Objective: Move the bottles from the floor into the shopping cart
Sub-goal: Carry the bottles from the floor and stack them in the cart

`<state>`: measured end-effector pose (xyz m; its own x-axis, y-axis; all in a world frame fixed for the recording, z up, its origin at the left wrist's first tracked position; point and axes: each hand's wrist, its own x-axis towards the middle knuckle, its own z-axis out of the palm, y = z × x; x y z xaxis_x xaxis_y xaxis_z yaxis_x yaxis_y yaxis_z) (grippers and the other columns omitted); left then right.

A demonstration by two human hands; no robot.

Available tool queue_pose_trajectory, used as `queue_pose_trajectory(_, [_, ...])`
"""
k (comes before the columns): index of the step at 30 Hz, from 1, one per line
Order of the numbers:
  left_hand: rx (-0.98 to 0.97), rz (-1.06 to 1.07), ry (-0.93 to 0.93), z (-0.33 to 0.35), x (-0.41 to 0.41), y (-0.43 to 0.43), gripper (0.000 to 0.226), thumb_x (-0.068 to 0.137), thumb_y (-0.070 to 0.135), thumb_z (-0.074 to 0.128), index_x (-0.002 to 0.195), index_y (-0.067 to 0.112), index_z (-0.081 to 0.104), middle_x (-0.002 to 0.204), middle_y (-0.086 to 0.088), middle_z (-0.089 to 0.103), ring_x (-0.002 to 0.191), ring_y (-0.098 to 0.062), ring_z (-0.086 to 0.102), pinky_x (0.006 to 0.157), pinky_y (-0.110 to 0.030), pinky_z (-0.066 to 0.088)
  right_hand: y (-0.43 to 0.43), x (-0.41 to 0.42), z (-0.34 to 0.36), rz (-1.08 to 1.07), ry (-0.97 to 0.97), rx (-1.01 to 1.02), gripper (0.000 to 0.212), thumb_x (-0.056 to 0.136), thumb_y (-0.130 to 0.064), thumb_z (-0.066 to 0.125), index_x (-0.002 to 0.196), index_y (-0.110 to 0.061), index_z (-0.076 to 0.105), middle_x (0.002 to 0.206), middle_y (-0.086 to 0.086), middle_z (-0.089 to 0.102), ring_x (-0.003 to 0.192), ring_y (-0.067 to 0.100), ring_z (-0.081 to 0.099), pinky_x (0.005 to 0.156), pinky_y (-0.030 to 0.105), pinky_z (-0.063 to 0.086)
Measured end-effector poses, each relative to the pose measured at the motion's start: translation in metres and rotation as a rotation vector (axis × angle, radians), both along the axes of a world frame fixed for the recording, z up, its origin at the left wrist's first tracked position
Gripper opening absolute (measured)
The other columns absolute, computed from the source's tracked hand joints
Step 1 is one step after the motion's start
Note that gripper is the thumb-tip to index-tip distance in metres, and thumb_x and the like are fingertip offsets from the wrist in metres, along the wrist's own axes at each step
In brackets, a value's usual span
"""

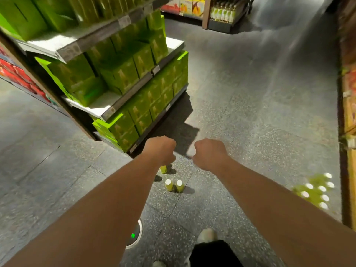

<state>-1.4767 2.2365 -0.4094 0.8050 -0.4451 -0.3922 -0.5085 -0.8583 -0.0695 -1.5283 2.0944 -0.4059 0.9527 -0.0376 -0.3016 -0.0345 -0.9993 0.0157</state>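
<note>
Speckled grey aisle floor, bottles standing upright beneath two curled hands
Directly under the left hand sits one green bottle; the fingers are curled, but I cannot tell whether they pinch its top. The right hand is clenched with nothing showing in it. A pair of white-capped bottles stands touching, nearer the person, long axes vertical, slightly closer to the left hand. A blurred cluster of bottles lies well off to the right, and no cart is in view
</note>
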Motion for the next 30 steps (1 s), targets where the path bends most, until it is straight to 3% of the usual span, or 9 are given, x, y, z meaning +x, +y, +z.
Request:
queue_pose_trajectory(4, [0.028, 0.013, 0.064, -0.045, 0.053, -0.011, 0.018, 0.09, 0.028, 0.052, 0.106, 0.021, 0.058, 0.101, -0.001, 0.059, 0.093, -0.022, 0.06, 0.065, -0.031, 0.042, -0.01, 0.056, -0.043, 0.023, 0.051, 0.03, 0.02, 0.092, -0.024, 0.052, 0.106, -0.013, 0.062, 0.097, 0.005, 0.065, 0.088, 0.024, 0.063, 0.067, 0.029, 0.041])
queue_pose_trajectory(9, [0.013, 0.117, 0.115, -0.099, 0.118, -0.011, 0.022, 0.091, 0.03, 0.053, 0.108, 0.017, 0.059, 0.093, -0.001, 0.055, 0.089, -0.022, 0.059, 0.064, -0.032, 0.046, -0.016, 0.126, -0.104, 0.062, 0.125, 0.073, 0.016, 0.091, -0.023, 0.051, 0.1, -0.014, 0.061, 0.089, 0.005, 0.063, 0.081, 0.023, 0.061, 0.065, 0.027, 0.041])
queue_pose_trajectory(15, [0.03, 0.213, 0.199, -0.19, 0.173, 0.012, 0.029, 0.092, 0.026, 0.05, 0.12, 0.02, 0.056, 0.112, -0.004, 0.058, 0.1, -0.024, 0.06, 0.068, -0.032, 0.045, -0.005, 0.181, -0.199, 0.079, 0.23, 0.183, 0.017, 0.09, -0.023, 0.052, 0.101, -0.012, 0.059, 0.097, 0.008, 0.063, 0.091, 0.026, 0.062, 0.069, 0.03, 0.044])
queue_pose_trajectory(21, [0.033, 0.244, 0.214, -0.332, 0.233, 0.037, 0.032, 0.092, 0.027, 0.053, 0.124, 0.025, 0.054, 0.112, -0.002, 0.061, 0.097, -0.022, 0.061, 0.069, -0.03, 0.048, 0.021, 0.235, -0.336, -0.006, 0.26, 0.268, 0.015, 0.088, -0.022, 0.055, 0.098, -0.012, 0.058, 0.094, 0.009, 0.062, 0.091, 0.029, 0.063, 0.07, 0.033, 0.046])
queue_pose_trajectory(27, [0.066, 0.117, 0.233, -0.501, 0.283, 0.056, 0.05, 0.09, 0.013, 0.056, 0.137, 0.024, 0.041, 0.131, -0.004, 0.044, 0.12, -0.026, 0.048, 0.079, -0.035, 0.046, 0.066, 0.271, -0.506, -0.077, 0.289, 0.287, 0.037, 0.088, -0.031, 0.061, 0.119, -0.014, 0.051, 0.119, 0.007, 0.054, 0.107, 0.029, 0.058, 0.081, 0.037, 0.047])
queue_pose_trajectory(30, [0.114, 0.033, 0.283, -0.576, 0.297, 0.065, 0.057, 0.089, 0.012, 0.06, 0.139, 0.023, 0.036, 0.135, -0.005, 0.036, 0.127, -0.027, 0.041, 0.088, -0.039, 0.048, 0.088, 0.279, -0.58, -0.07, 0.328, 0.27, 0.033, 0.092, -0.026, 0.057, 0.121, -0.014, 0.047, 0.12, 0.007, 0.051, 0.107, 0.031, 0.06, 0.08, 0.038, 0.049])
